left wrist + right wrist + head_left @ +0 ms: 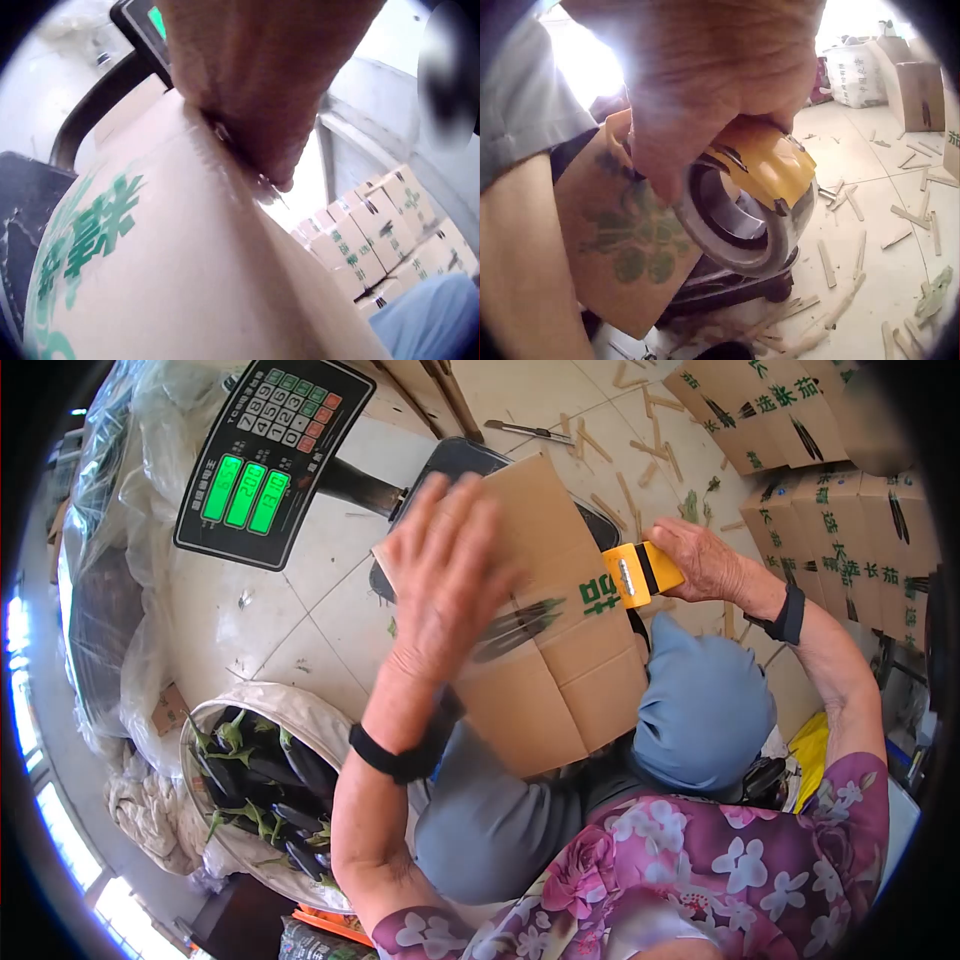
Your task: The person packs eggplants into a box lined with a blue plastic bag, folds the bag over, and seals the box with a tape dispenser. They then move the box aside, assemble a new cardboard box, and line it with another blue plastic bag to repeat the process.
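A cardboard box (545,685) with green print and a dark eggplant picture stands in front of the person's knees. My left hand (445,575), blurred in the head view, is over its left side with the fingers fairly straight. The left wrist view has that hand (247,82) right at a box edge. At the box's right end, my right hand (695,560) grips a yellow tape dispenser (632,577). A wide roll of tape (739,225) sits in the dispenser in the right wrist view, beside the printed cardboard (592,240).
Under the box shows a black scale platform (450,460); its lit display (270,470) stands at upper left. A lined basket (205,710) of eggplants is at lower left. Printed boxes (845,550) are stacked at right. A utility knife (530,431) and scattered strips (655,435) lie on the tiles.
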Motion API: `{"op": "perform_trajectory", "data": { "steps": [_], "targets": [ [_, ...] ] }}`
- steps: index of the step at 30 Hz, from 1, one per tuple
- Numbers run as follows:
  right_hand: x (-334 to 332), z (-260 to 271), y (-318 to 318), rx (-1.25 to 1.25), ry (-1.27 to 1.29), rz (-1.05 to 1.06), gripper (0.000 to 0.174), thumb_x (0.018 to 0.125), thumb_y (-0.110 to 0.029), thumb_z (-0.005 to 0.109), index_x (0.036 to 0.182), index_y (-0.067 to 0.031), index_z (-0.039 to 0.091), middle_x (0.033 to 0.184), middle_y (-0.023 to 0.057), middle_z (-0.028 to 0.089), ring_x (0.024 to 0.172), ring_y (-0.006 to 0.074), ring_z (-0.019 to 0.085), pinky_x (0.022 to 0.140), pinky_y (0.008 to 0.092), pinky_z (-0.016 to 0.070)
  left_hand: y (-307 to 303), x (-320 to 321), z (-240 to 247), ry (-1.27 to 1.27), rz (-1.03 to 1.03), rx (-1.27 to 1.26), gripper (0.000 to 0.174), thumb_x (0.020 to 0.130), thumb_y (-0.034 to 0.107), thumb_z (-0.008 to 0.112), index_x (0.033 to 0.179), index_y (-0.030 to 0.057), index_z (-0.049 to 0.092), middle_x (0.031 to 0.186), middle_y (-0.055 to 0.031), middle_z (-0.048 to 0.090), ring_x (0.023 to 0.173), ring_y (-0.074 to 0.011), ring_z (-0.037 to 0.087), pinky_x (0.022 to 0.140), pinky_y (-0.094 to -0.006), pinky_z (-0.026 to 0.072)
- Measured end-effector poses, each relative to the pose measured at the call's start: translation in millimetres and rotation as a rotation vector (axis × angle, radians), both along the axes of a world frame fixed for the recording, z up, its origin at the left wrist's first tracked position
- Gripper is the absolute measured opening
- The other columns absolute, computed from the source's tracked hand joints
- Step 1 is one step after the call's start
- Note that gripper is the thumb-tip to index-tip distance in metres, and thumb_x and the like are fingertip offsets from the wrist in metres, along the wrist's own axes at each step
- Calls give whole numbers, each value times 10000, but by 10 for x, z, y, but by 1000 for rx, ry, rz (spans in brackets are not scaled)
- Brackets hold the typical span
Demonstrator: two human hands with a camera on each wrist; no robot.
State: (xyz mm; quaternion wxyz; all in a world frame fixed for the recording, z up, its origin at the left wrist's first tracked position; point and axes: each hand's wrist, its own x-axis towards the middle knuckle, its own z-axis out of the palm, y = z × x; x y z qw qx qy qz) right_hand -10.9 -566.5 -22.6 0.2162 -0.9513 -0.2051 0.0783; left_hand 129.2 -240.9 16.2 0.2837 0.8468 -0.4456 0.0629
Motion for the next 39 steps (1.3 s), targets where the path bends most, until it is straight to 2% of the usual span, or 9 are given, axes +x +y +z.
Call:
{"op": "perform_trajectory", "data": {
  "steps": [3,4,6,10,16,19,22,30,39],
  "targets": [
    [-68,9,25,36,0,-49,592,682,-182,846,1066,-31,422,890,162,536,832,395,594,700,446,517,-46,-402,96,55,-374,-87,466,709,151,759,1158,69,663,1226,-130,599,1156,-347,556,918,-418,475],
    [-90,-8,17,41,3,-69,592,682,-182,846,1066,-31,422,890,162,536,832,395,594,700,446,517,-4,-467,142,60,-393,-82,466,709,151,759,1158,69,663,1226,-130,599,1156,-347,556,918,-418,475],
    [-121,-67,-8,41,-12,-83,584,696,-185,841,1076,-29,427,898,165,541,821,402,597,682,453,518,93,-533,226,221,-602,93,287,704,167,667,970,64,636,911,-76,518,905,-266,533,748,-370,460],
    [-165,-96,18,78,-15,-115,586,705,-193,838,1096,-24,435,907,165,549,824,403,606,683,459,524,115,-597,315,182,-710,124,199,690,169,609,861,69,605,806,-55,436,791,-251,484,696,-350,448],
    [-181,-96,52,84,-21,-141,610,689,-188,842,1123,-20,447,938,161,568,862,392,621,713,450,537,-362,-764,414,186,-665,111,442,651,98,696,1090,71,651,1035,-101,594,955,-292,567,796,-399,485],
    [-177,-50,77,93,-9,-141,613,671,-176,842,1123,-24,457,954,159,578,876,387,627,737,447,536,-588,-798,284,217,-512,-61,523,727,151,697,1237,105,587,1207,-103,583,1135,-310,537,925,-435,433],
    [-193,-67,98,98,-27,-130,602,673,-165,831,1134,-22,471,945,157,577,893,386,625,753,450,534,-424,-881,-39,-29,-472,267,653,785,365,684,1375,165,488,1452,-70,472,1340,-301,417,1059,-452,348],
    [-173,-164,22,101,-2,-116,586,670,-157,835,1106,-19,468,939,162,572,884,391,619,750,448,533,-566,-863,-46,52,-572,426,734,885,593,559,1461,154,439,1585,-95,322,1474,-288,264,1146,-462,259],
    [-119,-144,-60,64,-10,-85,598,660,-132,828,1111,-30,448,980,173,567,902,405,609,769,451,529,-669,-1096,-44,16,-467,317,783,866,541,612,1479,111,385,1543,-115,374,1455,-311,300,1152,-447,272]
  ]
}}
